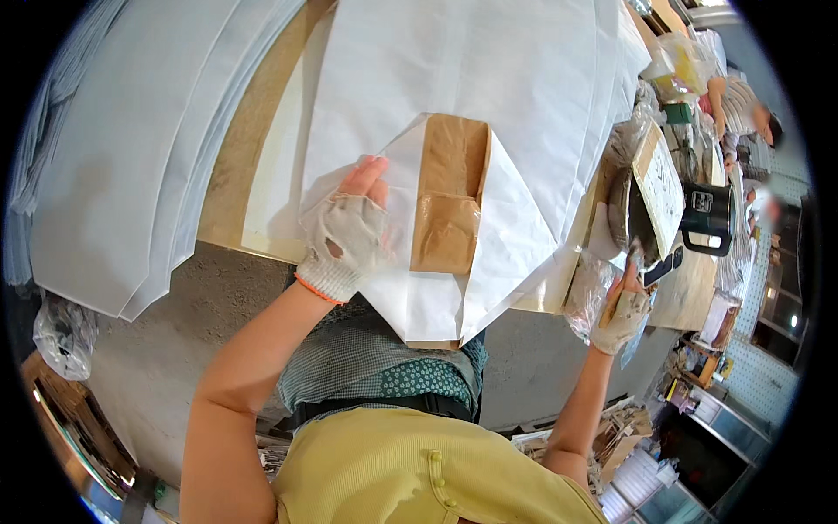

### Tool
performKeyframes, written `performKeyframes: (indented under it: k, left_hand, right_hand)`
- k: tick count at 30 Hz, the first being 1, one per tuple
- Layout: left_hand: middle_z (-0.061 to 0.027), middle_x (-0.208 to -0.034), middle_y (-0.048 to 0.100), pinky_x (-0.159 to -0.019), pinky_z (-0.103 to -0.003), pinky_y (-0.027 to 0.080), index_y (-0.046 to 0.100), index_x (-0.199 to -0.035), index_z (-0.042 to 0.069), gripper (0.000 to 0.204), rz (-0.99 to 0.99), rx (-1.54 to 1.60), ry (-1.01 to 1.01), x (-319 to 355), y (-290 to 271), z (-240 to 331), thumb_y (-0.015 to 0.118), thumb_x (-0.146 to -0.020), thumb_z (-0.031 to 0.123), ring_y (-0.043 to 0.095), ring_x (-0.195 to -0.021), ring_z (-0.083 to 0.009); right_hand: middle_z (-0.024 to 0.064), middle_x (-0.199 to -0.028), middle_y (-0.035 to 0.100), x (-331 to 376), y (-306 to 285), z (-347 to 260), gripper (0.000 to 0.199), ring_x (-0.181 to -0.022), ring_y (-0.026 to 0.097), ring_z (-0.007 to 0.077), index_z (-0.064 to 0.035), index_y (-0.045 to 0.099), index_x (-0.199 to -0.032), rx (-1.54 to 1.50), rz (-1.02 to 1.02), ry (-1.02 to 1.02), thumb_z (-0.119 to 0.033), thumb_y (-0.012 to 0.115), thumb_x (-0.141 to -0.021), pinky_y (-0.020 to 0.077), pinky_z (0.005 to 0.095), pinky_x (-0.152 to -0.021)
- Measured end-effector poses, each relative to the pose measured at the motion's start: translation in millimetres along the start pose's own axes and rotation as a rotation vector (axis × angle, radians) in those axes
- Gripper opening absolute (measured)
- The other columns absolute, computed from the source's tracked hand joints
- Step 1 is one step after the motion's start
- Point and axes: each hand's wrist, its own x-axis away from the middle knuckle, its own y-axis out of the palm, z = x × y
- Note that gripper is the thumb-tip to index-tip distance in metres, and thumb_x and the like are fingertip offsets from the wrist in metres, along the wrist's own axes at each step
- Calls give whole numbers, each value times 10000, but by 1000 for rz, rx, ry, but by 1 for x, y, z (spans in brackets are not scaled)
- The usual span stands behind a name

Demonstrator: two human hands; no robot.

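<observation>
Head view: looking at a folded white-and-brown paper bag (449, 236), poking past the edge of a wooden table (225, 201), with the open, gloved left hand (347, 236) at its left side. Can't tell open or closed for the right hand (623, 310), by a round bowl (618, 206). Also spotting grey floor (175, 358) and shelves (700, 371) (pretty cluttered over there).

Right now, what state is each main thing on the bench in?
Left hand: open, laid on the white sack.
Left glove: holed.
White sack: end folded out, brown inner layer showing.
Right hand: seemingly closed on a thin tool.
Round container: partly covered by a board.
Black mug: handle toward the person.
</observation>
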Motion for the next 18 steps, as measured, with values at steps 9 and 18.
performKeyframes:
  k: [9,18]
  left_hand:
    - [-141,-1219,578,-910,-346,486,536,-1255,4,495,-159,-162,-104,-46,-22,-6,674,-779,-8,597,-1084,-288]
    - [-123,-902,654,-791,-426,510,660,-875,-5,212,-253,-413,-50,-63,-29,2,740,-695,75,633,-895,-324]
  right_hand:
    - [89,-1164,675,-72,21,-103,325,-1047,635,273,-101,689,-1170,-583,-314,21,-109,695,-846,493,387,-930]
    - [117,-956,625,-138,58,-136,241,-973,630,302,-51,657,-1030,-420,-639,-217,-88,692,-794,495,428,-841]
